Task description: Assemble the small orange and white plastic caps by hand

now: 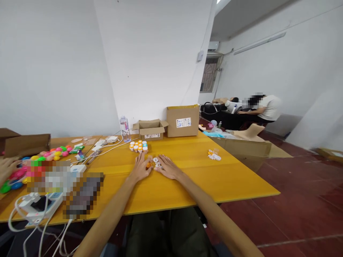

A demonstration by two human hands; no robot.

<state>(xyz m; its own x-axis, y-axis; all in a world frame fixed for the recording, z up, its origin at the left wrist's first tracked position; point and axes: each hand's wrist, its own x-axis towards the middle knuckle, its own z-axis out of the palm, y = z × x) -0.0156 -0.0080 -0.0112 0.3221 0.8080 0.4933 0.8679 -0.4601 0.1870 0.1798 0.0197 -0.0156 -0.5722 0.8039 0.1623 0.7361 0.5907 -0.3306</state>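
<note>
My left hand (141,168) rests on the yellow table with its fingers stretched forward, beside small orange and clear pieces (149,165). Opposite it, my right hand (168,167) lies with fingers extended at the edge of a small pile of white pieces (157,163). The pile sits between the two hands, partly covered by the fingers. What exactly the pieces are is too small to tell. Just beyond my left fingertips stands a cluster of little containers (138,146), white with orange, one of them teal.
More white and orange pieces (213,155) lie to the right. Behind stand an open small carton (152,130), a larger box (183,121) and a water bottle (124,128). Leftward are a power strip (44,207), cables, colourful balls (50,153) and another person's hand (8,169).
</note>
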